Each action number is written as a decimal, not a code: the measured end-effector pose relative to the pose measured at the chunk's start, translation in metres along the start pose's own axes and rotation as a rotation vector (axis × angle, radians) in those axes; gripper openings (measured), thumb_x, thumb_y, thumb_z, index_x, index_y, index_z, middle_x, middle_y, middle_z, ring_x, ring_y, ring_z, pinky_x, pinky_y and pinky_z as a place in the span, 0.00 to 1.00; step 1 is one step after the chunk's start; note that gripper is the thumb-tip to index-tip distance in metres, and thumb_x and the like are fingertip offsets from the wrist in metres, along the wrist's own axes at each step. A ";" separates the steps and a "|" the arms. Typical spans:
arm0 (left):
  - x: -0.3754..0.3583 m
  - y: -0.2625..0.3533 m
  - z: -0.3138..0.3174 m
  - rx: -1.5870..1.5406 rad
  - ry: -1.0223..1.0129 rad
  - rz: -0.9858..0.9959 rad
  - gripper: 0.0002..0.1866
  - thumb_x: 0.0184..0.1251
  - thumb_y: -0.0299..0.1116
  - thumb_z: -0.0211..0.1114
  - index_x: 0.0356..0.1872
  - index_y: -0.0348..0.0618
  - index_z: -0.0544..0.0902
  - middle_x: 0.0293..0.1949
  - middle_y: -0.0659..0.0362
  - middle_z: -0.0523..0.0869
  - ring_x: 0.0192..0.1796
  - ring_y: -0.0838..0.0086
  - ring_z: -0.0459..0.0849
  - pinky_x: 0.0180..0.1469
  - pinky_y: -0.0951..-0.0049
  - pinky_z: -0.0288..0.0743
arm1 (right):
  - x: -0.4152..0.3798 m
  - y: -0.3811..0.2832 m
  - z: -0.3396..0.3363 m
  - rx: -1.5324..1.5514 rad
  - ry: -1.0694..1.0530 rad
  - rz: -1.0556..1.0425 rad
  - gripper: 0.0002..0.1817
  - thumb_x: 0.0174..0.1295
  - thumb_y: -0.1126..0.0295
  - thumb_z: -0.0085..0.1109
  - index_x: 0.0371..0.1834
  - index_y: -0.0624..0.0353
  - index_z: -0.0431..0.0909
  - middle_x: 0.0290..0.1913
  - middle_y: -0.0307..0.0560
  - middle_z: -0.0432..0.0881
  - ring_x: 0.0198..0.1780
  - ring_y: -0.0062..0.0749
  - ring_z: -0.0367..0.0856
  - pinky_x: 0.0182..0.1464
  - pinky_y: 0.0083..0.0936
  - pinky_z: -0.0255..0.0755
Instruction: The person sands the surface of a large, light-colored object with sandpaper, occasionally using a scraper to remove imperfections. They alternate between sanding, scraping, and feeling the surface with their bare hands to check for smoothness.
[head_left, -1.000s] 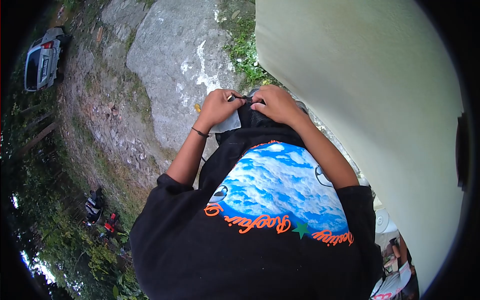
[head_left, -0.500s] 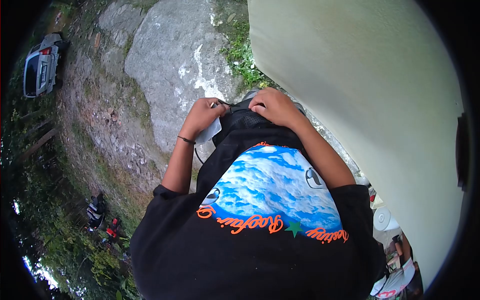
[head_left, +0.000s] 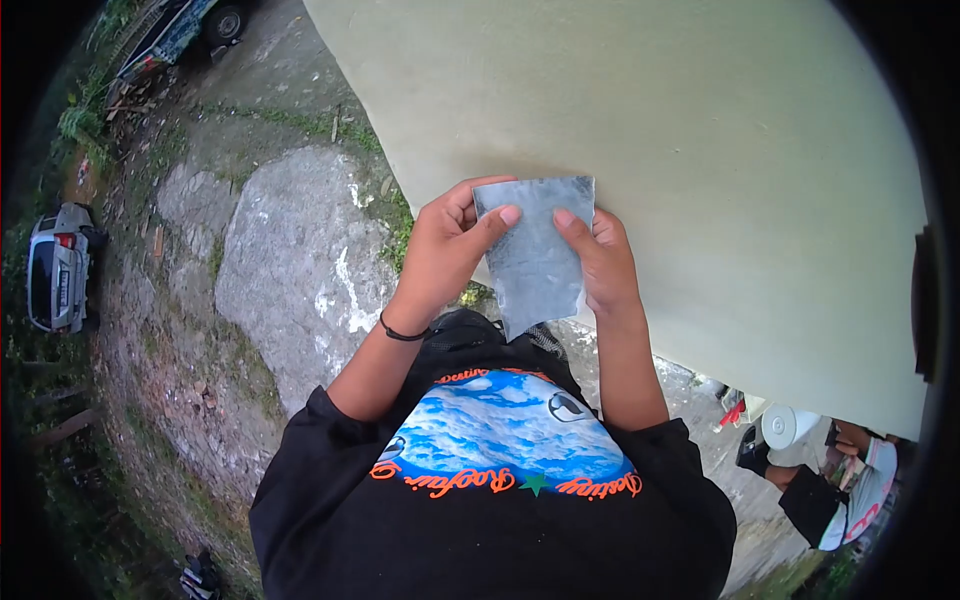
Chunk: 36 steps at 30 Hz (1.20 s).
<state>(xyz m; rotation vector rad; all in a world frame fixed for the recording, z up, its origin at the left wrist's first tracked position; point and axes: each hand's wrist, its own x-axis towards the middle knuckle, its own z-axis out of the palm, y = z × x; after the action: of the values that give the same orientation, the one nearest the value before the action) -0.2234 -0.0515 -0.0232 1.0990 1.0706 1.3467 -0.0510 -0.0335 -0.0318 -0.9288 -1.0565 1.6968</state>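
Note:
Both my hands hold up a flat grey rectangular sheet (head_left: pixel 535 255) in front of a pale wall (head_left: pixel 720 140). My left hand (head_left: pixel 445 250), with a dark band on its wrist, grips the sheet's left edge, thumb across its top corner. On the sheet's right edge my right hand (head_left: pixel 600 265) pinches it with the thumb on the front. Below the sheet, at my waist, is a black pouch (head_left: pixel 465 335) above my black T-shirt with a blue cloud print (head_left: pixel 500 440).
Rough rock and stony ground (head_left: pixel 290 270) lie to the left. A silver car (head_left: pixel 55 280) is parked far left and another vehicle (head_left: pixel 170 35) sits at the top left. Another person (head_left: pixel 850 480) crouches at the bottom right beside a white round object (head_left: pixel 790 425).
My hands have left the black pouch at my waist and risen with the grey sheet, which is now spread flat before the wall. The view has tilted toward the wall.

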 end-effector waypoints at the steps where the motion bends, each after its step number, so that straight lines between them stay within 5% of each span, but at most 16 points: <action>1: 0.005 0.002 0.002 -0.051 -0.111 -0.072 0.14 0.65 0.35 0.62 0.45 0.34 0.80 0.32 0.64 0.82 0.32 0.86 0.75 0.33 0.84 0.69 | -0.005 -0.009 -0.007 0.013 0.014 -0.033 0.15 0.64 0.64 0.57 0.45 0.65 0.78 0.40 0.44 0.83 0.40 0.22 0.80 0.44 0.21 0.73; 9: 0.000 0.028 0.039 -0.274 -0.650 -0.271 0.15 0.65 0.36 0.63 0.46 0.35 0.80 0.39 0.61 0.84 0.43 0.81 0.79 0.48 0.78 0.73 | -0.046 -0.042 -0.019 0.225 0.088 -0.248 0.17 0.63 0.63 0.58 0.47 0.65 0.76 0.42 0.44 0.82 0.42 0.23 0.80 0.46 0.23 0.73; 14: 0.006 0.040 0.039 -0.142 -0.725 -0.143 0.13 0.66 0.34 0.61 0.44 0.33 0.81 0.38 0.61 0.85 0.40 0.82 0.79 0.45 0.77 0.73 | -0.067 -0.043 -0.020 0.324 -0.146 -0.165 0.23 0.63 0.63 0.57 0.56 0.67 0.70 0.51 0.47 0.78 0.50 0.28 0.77 0.54 0.27 0.69; 17: 0.014 0.044 0.029 0.232 -0.551 0.176 0.08 0.63 0.30 0.62 0.35 0.35 0.83 0.35 0.59 0.85 0.37 0.77 0.81 0.43 0.76 0.73 | -0.089 -0.053 -0.031 0.297 0.118 -0.245 0.24 0.65 0.68 0.52 0.62 0.67 0.63 0.59 0.51 0.72 0.61 0.36 0.70 0.63 0.35 0.62; 19: 0.021 0.068 0.028 0.345 -0.175 0.523 0.06 0.62 0.28 0.62 0.34 0.35 0.82 0.34 0.55 0.85 0.38 0.72 0.82 0.44 0.75 0.73 | -0.116 -0.067 -0.058 0.247 0.503 -0.884 0.24 0.67 0.67 0.49 0.62 0.68 0.62 0.61 0.53 0.69 0.63 0.39 0.67 0.65 0.38 0.59; 22: 0.042 0.085 0.015 0.499 0.282 0.936 0.09 0.65 0.26 0.55 0.43 0.36 0.79 0.46 0.50 0.81 0.50 0.63 0.78 0.53 0.67 0.70 | -0.154 -0.130 -0.067 -0.050 1.111 -1.812 0.24 0.67 0.67 0.48 0.62 0.71 0.61 0.62 0.58 0.68 0.62 0.42 0.67 0.65 0.38 0.60; 23: 0.049 0.087 0.013 0.544 0.370 1.039 0.11 0.65 0.27 0.54 0.46 0.37 0.77 0.51 0.49 0.79 0.55 0.60 0.76 0.56 0.64 0.68 | -0.159 -0.124 -0.087 -0.061 1.116 -1.831 0.24 0.67 0.67 0.48 0.62 0.71 0.61 0.62 0.58 0.68 0.62 0.42 0.67 0.65 0.38 0.60; 25: 0.060 0.096 0.025 0.684 0.417 1.171 0.13 0.67 0.27 0.52 0.50 0.36 0.74 0.55 0.48 0.75 0.59 0.59 0.73 0.60 0.61 0.66 | -0.156 -0.116 -0.103 -0.563 1.348 -1.688 0.22 0.68 0.68 0.44 0.63 0.69 0.61 0.66 0.60 0.63 0.66 0.48 0.63 0.67 0.42 0.56; 27: 0.076 0.093 0.035 0.806 0.417 1.313 0.19 0.69 0.31 0.49 0.59 0.36 0.67 0.66 0.46 0.64 0.69 0.54 0.60 0.68 0.54 0.54 | -0.131 -0.119 -0.093 -1.262 1.398 -1.287 0.22 0.67 0.71 0.45 0.64 0.66 0.61 0.71 0.66 0.49 0.73 0.56 0.48 0.68 0.45 0.51; 28: 0.085 0.086 0.041 0.781 0.400 1.321 0.19 0.69 0.31 0.49 0.59 0.36 0.67 0.66 0.46 0.64 0.69 0.54 0.60 0.68 0.54 0.54 | -0.117 -0.113 -0.103 -1.361 1.369 -1.173 0.25 0.66 0.73 0.46 0.67 0.63 0.59 0.72 0.65 0.47 0.73 0.57 0.46 0.70 0.46 0.46; 32: 0.108 0.059 0.047 0.930 0.569 1.407 0.26 0.73 0.42 0.42 0.67 0.39 0.58 0.70 0.45 0.56 0.74 0.54 0.49 0.72 0.52 0.41 | -0.099 -0.129 -0.133 -1.351 1.494 -1.056 0.30 0.69 0.64 0.40 0.72 0.61 0.48 0.74 0.63 0.42 0.75 0.53 0.38 0.72 0.47 0.33; 36: 0.107 0.060 0.050 0.891 0.586 1.402 0.26 0.74 0.43 0.40 0.67 0.40 0.59 0.71 0.47 0.55 0.74 0.56 0.49 0.73 0.52 0.42 | -0.129 -0.264 -0.147 -0.856 1.614 -1.233 0.36 0.70 0.50 0.36 0.72 0.64 0.44 0.74 0.58 0.42 0.76 0.48 0.37 0.72 0.44 0.28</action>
<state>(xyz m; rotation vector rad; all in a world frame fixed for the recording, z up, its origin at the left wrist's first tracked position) -0.1887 0.0537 0.0495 2.4755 1.4091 2.4603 0.2004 -0.0587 0.1777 -1.2531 -0.7222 -0.6896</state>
